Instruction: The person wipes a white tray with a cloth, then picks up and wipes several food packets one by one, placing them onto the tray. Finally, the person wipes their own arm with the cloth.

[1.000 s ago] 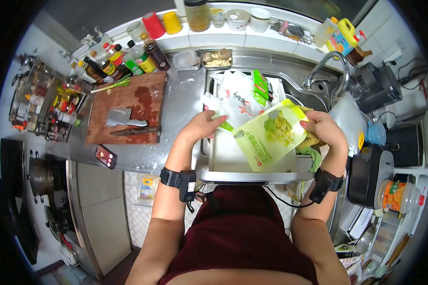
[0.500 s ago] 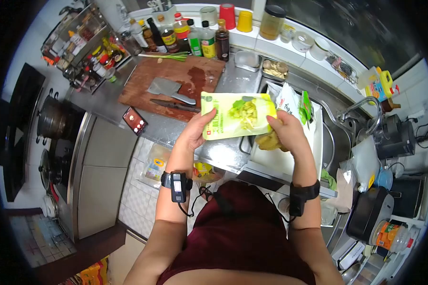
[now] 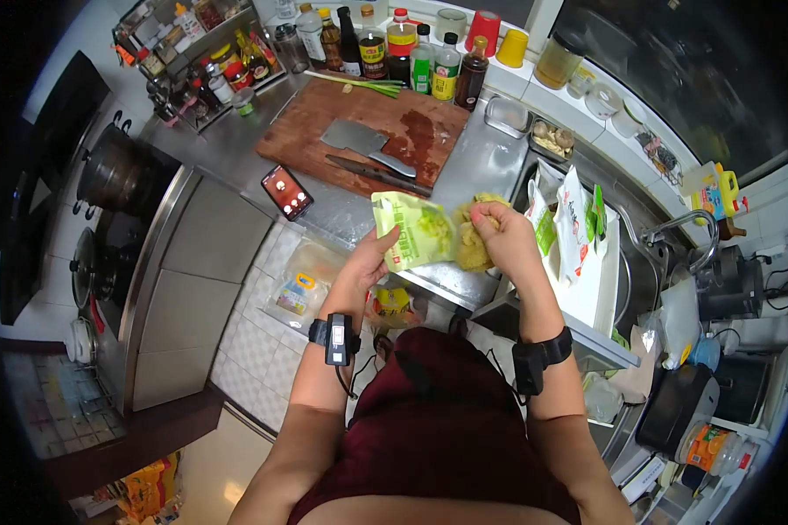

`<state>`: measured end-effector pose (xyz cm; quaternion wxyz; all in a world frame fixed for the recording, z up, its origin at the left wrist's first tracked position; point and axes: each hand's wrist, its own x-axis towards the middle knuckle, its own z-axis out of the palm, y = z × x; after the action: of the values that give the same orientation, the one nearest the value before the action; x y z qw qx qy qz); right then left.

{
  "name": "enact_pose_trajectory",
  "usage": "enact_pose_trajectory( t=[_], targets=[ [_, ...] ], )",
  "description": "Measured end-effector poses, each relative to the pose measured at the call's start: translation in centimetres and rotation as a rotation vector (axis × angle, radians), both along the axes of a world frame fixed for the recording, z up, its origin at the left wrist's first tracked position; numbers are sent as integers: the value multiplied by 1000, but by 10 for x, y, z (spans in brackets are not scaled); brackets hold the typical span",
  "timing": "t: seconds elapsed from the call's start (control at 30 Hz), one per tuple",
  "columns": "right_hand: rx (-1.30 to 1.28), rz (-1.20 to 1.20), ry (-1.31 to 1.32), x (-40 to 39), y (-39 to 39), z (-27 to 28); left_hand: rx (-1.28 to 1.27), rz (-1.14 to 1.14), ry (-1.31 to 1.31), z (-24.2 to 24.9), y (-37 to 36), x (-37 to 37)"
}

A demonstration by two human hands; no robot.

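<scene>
My left hand [image 3: 374, 258] grips the left edge of a pale green food pouch [image 3: 411, 229] printed with a picture of chopped greens. The pouch is held up in front of the counter edge. A crumpled yellow-brown cloth [image 3: 475, 245] is bunched in my right hand [image 3: 508, 238], up against the pouch's right end. Beyond both hands lies a wooden cutting board [image 3: 311, 131] bearing a cleaver [image 3: 355, 137] and a dark narrow knife [image 3: 368, 171]. To the right of my right hand, several packets, among them a white packet [image 3: 573, 223], stand in a white drawer-like tray [image 3: 597, 302].
Sauce bottles [image 3: 373, 52] line the back of the counter, with a spring onion [image 3: 363, 85] in front. A phone [image 3: 287, 192] lies at the counter's front edge. The faucet [image 3: 705, 229] and sink are on the right; a pot [image 3: 118, 166] sits on the left.
My right hand has let go of the pouch's right end and now holds the cloth beside it. The left hand still holds the pouch. The camera view has shifted.
</scene>
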<state>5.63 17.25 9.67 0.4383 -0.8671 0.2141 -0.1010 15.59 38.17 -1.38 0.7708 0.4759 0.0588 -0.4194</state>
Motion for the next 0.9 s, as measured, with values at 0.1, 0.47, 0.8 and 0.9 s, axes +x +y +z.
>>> enact_pose_trajectory(
  t=[0.1,0.47,0.8,0.9],
  targets=[
    [-27,78,18,-3,21,-3,129,-138,-125,-22,-2,14],
    [209,216,58,-7,48,-56,219,-193,-304,-3,9,6],
    [-162,-15,432,-9,48,-63,210,-493,-356,-12,-13,-23],
    [-389,-47,628,-22,56,-93,372,-425,-443,-20,-24,-30]
  ],
)
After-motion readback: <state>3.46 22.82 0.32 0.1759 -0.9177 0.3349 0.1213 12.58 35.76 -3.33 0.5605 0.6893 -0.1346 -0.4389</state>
